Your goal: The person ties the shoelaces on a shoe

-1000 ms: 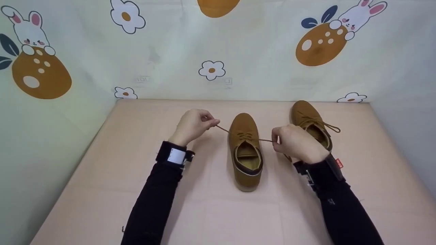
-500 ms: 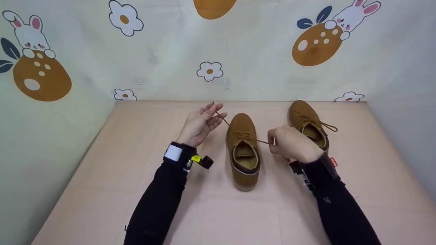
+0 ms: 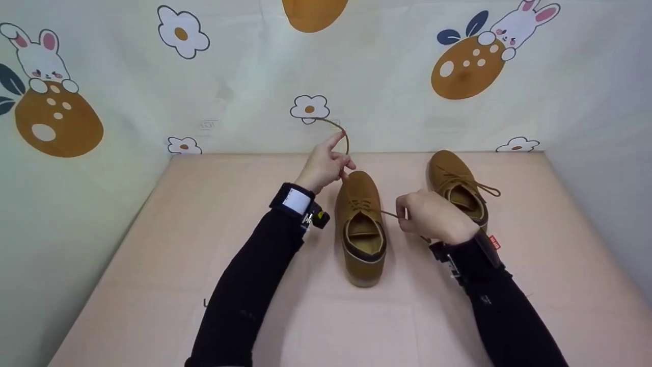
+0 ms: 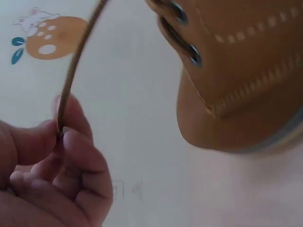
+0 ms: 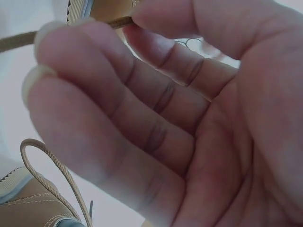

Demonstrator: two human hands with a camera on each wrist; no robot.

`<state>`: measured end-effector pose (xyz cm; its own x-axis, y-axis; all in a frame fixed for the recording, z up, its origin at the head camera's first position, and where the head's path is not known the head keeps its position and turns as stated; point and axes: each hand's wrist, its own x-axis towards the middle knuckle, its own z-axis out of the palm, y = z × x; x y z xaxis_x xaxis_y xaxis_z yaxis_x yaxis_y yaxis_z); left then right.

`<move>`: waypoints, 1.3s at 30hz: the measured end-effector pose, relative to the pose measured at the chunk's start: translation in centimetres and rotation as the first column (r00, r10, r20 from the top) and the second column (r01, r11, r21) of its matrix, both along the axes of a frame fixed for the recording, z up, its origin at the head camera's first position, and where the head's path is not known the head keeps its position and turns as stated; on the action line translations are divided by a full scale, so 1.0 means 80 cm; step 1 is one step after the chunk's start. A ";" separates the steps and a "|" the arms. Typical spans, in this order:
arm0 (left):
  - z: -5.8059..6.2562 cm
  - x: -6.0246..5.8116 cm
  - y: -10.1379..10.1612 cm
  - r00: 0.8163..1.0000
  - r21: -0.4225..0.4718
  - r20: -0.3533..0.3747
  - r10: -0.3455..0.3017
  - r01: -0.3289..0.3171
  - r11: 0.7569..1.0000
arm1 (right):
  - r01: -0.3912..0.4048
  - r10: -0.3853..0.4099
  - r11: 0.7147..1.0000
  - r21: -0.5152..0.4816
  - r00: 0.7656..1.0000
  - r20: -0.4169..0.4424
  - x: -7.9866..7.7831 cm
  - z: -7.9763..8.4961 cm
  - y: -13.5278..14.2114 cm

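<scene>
A tan lace-up shoe [image 3: 359,186] stands in the middle of the table, its toe away from me. Left of its toe, my left hand [image 3: 323,165] pinches one shoelace [image 4: 78,56] between thumb and fingers; in the head view the lace's loose end [image 3: 336,125] arcs up above the hand. My right hand [image 3: 433,216] is right of the shoe, pinching the other lace [image 3: 389,213], which runs from the eyelets to its thumb and fingertips. The right wrist view shows this lace [image 5: 19,41] at the thumb tip, the other fingers curled below.
A matching shoe [image 3: 448,163] with a looped lace [image 3: 489,189] stands behind the right hand at the back right. The pale pink table [image 3: 305,326] meets a wall cloth [image 3: 387,76] printed with rabbits and flowers. Black bands [image 3: 293,199] with small cameras circle both wrists.
My left hand has moved right and up towards the shoe's toe, and its lace end has swung up into an arc. My right hand stays almost still, holding its lace.
</scene>
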<state>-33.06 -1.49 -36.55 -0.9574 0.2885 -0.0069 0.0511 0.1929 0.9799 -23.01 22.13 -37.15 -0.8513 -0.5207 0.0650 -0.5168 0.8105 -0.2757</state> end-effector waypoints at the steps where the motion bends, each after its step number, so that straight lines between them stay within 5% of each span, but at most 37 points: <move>1: -0.004 -0.002 0.000 1.000 -0.065 0.003 -0.025 0.025 0.998 | 0.000 0.000 1.000 0.002 1.000 0.003 0.000 0.001 -0.001; 5: -0.018 0.000 -0.011 0.996 -0.355 -0.002 -0.091 0.084 0.931 | 0.014 -0.014 1.000 0.020 1.000 0.021 0.000 0.004 -0.004; 8: -0.019 0.014 -0.024 0.996 -0.519 -0.049 -0.071 0.035 0.854 | 0.024 -0.025 0.999 0.031 0.999 0.036 0.000 0.007 -0.006; 10: -0.020 0.028 -0.031 0.998 -0.561 -0.060 -0.033 -0.006 0.828 | 0.037 -0.039 0.999 0.036 0.998 0.046 0.000 0.009 -0.006; 12: -0.021 0.043 -0.037 0.999 -0.547 -0.037 -0.012 -0.010 0.837 | 0.053 -0.055 0.998 0.044 0.997 0.054 0.000 0.011 -0.005; 16: -0.031 0.069 -0.039 0.998 -0.418 0.057 -0.035 0.056 0.907 | 0.092 -0.095 0.994 0.062 0.994 0.049 0.001 0.013 -0.002; 19: -0.043 0.077 -0.034 0.993 -0.263 0.106 -0.049 0.076 0.962 | 0.137 -0.141 0.988 0.066 0.988 0.055 0.002 0.015 0.002; 22: -0.050 0.079 -0.029 0.992 -0.144 0.121 -0.025 0.042 0.989 | 0.189 -0.192 0.981 0.049 0.977 0.087 0.004 0.018 0.009; 25: -0.051 0.079 -0.026 0.993 -0.113 0.120 -0.003 0.017 0.993 | 0.231 -0.231 0.973 0.013 0.970 0.077 0.005 0.023 0.018; 33: -0.044 0.078 -0.030 0.997 -0.210 0.081 -0.013 0.030 0.977 | 0.270 -0.275 0.955 -0.120 0.961 -0.026 0.007 0.033 0.035; 39: -0.041 0.078 -0.026 0.999 -0.297 0.031 -0.031 0.039 0.954 | 0.212 -0.290 0.933 -0.290 0.921 -0.259 0.003 0.035 0.031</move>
<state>-26.85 -3.55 -39.81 -0.9451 0.3031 -0.1223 0.0384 0.4747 0.8793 -22.75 24.59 -34.36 -0.8737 -0.2251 0.4312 -0.3938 0.8477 -0.3554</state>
